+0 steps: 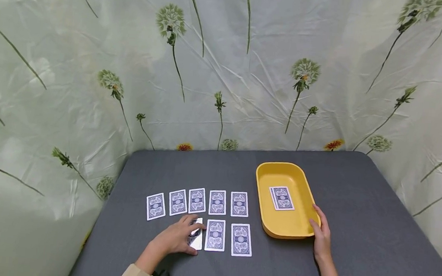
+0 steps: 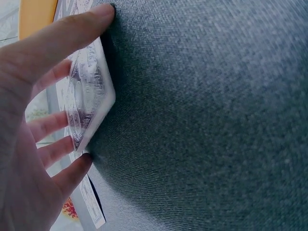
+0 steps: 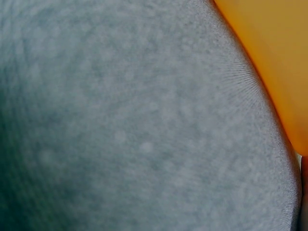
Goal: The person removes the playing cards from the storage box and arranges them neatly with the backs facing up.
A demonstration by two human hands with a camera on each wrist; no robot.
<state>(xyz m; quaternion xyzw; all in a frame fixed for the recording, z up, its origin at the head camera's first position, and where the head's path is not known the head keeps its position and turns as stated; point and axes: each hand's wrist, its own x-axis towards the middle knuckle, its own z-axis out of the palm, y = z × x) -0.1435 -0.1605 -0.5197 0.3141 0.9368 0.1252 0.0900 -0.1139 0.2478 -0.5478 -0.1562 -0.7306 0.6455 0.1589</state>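
Note:
My left hand is over the leftmost card of the nearer row, a blue-and-white playing card that shines with glare. In the left wrist view, the thumb and fingertips lie around the edges of this card, which looks slightly tilted; the hand covers part of it. My right hand grips the right rim of a yellow tray, near its front corner. Inside the tray lie overlapping face-down cards. The right wrist view shows mostly cloth and the tray's side.
Several face-down cards form a farther row left of the tray. Two more, a middle card and a right card, lie beside my left hand. Dark grey cloth covers the table; a flowered curtain hangs behind.

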